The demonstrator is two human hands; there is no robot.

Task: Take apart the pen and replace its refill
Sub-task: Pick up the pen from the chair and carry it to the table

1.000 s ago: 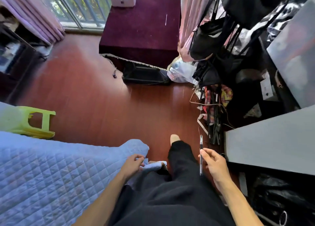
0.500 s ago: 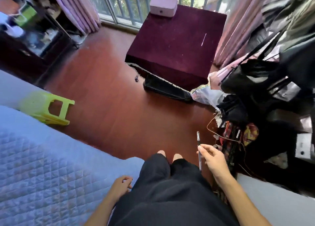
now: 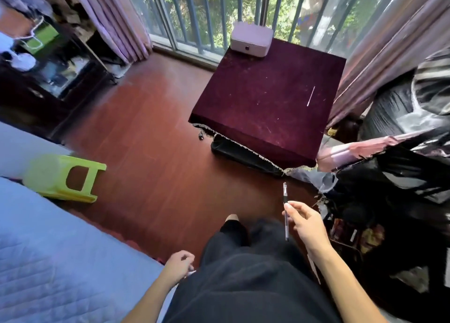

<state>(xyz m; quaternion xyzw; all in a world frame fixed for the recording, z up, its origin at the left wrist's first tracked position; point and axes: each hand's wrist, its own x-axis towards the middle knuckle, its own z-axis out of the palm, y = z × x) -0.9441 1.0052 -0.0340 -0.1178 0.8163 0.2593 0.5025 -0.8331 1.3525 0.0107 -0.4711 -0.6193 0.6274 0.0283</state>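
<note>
Slim black-and-clear plastic pen (image 3: 285, 208) unchanged, upright in right hand (image 3: 307, 225) grip; left hand (image 3: 179, 266) drawn back, loosely curled, contents unclear; disassembly not begun.

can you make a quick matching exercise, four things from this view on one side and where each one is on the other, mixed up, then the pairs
Things
1. pen
2. white box
3. green stool
4. left hand

Places
A. lying on its side on the floor by the bed
B. at the bed's edge beside the lap
C. held in the right hand
D. on the far corner of the maroon table

Pairs: 1-C, 2-D, 3-A, 4-B
</note>
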